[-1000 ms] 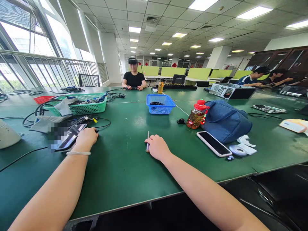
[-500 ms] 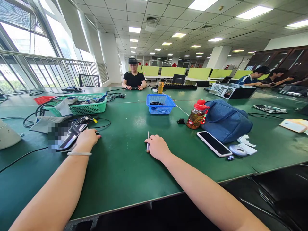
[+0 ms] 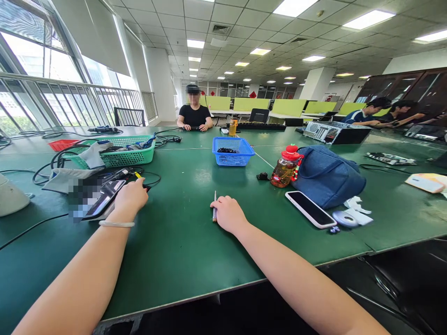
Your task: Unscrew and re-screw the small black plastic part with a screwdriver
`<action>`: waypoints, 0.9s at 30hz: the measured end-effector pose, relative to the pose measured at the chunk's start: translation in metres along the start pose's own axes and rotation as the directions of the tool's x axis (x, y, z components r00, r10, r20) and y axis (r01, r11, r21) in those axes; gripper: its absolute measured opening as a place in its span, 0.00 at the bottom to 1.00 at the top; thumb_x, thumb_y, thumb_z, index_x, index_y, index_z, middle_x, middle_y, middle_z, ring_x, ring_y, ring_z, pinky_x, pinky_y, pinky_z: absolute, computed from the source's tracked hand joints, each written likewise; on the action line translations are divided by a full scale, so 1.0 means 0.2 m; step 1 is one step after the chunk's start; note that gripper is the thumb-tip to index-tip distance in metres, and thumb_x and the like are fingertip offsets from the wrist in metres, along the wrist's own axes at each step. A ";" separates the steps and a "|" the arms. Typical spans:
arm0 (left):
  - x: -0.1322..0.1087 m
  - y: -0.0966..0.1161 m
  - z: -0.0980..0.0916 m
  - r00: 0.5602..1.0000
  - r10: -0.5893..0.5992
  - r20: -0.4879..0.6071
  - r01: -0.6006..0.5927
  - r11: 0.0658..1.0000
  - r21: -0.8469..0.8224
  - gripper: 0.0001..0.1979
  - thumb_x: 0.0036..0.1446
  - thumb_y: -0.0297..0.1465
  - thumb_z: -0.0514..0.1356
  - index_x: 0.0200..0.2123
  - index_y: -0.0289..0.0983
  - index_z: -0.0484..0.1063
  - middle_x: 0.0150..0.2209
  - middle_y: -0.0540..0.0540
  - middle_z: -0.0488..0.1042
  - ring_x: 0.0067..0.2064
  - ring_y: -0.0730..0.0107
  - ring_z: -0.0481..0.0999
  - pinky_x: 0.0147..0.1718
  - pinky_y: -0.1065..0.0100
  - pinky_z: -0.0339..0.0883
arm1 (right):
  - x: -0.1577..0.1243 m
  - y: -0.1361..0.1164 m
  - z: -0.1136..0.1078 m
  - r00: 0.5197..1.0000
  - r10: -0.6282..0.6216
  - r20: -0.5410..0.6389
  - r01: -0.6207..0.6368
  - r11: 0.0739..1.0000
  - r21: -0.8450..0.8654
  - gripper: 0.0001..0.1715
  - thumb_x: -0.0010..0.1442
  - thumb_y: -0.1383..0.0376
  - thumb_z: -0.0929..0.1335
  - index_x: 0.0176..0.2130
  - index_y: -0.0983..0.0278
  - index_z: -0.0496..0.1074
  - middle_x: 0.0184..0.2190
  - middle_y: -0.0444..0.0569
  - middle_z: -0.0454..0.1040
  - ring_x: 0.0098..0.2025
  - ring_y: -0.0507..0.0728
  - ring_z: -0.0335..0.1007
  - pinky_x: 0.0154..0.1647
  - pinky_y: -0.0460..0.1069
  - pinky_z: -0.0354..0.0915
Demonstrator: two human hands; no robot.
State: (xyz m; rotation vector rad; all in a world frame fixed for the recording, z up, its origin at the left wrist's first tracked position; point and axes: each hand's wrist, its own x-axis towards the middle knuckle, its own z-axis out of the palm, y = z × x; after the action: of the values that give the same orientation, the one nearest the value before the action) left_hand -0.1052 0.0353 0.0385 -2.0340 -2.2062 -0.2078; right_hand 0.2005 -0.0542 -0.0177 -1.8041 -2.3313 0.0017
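Left hand (image 3: 132, 197); right hand (image 3: 227, 214), pen (image 3: 214, 204); bare table (image 3: 174, 223) between.

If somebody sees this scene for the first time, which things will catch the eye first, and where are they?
Most striking is the blue basket in the middle of the green table, with a red-capped bottle and a blue bag to its right. Nearer, the right hand rests against a thin pen-like tool, and the left hand lies beside a dark-screened device.

I log on green table (image 3: 181, 246): left hand (image 3: 132, 196) beside 1 dark device (image 3: 104, 196); right hand (image 3: 228, 214) curled over 1 thin tool (image 3: 215, 199).
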 end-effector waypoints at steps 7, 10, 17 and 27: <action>-0.19 0.32 -0.08 0.892 0.429 -0.142 -0.448 0.881 -0.149 0.25 0.57 0.38 0.53 0.59 0.43 0.61 0.44 0.42 0.75 0.46 0.56 0.74 0.46 0.60 0.69 | 0.00 0.00 0.02 1.000 0.005 -0.026 -0.005 1.000 0.017 0.18 0.63 0.66 0.62 0.51 0.56 0.71 0.46 0.49 0.68 0.47 0.54 0.60 0.48 0.48 0.57; -0.29 0.45 -0.03 0.808 0.579 -0.110 -0.589 0.783 -0.200 0.25 0.58 0.36 0.53 0.59 0.43 0.60 0.45 0.42 0.74 0.46 0.58 0.74 0.46 0.61 0.68 | 0.00 0.00 0.01 0.999 0.004 -0.044 -0.003 1.000 0.015 0.18 0.63 0.67 0.61 0.50 0.57 0.72 0.45 0.50 0.68 0.46 0.54 0.60 0.48 0.48 0.57; -0.34 0.55 0.12 0.730 0.684 -0.008 -0.658 0.698 -0.282 0.26 0.61 0.30 0.50 0.63 0.44 0.55 0.50 0.43 0.73 0.51 0.60 0.71 0.52 0.60 0.66 | -0.01 0.00 0.00 0.999 0.000 -0.038 0.000 1.000 0.009 0.19 0.62 0.67 0.62 0.50 0.54 0.73 0.44 0.50 0.68 0.45 0.54 0.59 0.48 0.48 0.57; -0.32 0.53 0.19 0.698 0.708 -0.106 -0.694 0.633 -0.344 0.26 0.61 0.29 0.49 0.62 0.43 0.55 0.59 0.46 0.65 0.59 0.63 0.65 0.60 0.58 0.60 | -0.02 0.10 -0.26 0.894 0.049 -0.445 0.076 0.963 0.259 0.20 0.62 0.73 0.60 0.47 0.60 0.75 0.43 0.47 0.71 0.45 0.50 0.63 0.52 0.46 0.61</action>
State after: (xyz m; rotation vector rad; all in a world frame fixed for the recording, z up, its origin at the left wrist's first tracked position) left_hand 0.0061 -0.0113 -0.0105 -2.9435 -1.2596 -0.5075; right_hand 0.2280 -0.0597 0.0302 -1.4674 -1.9113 -0.0852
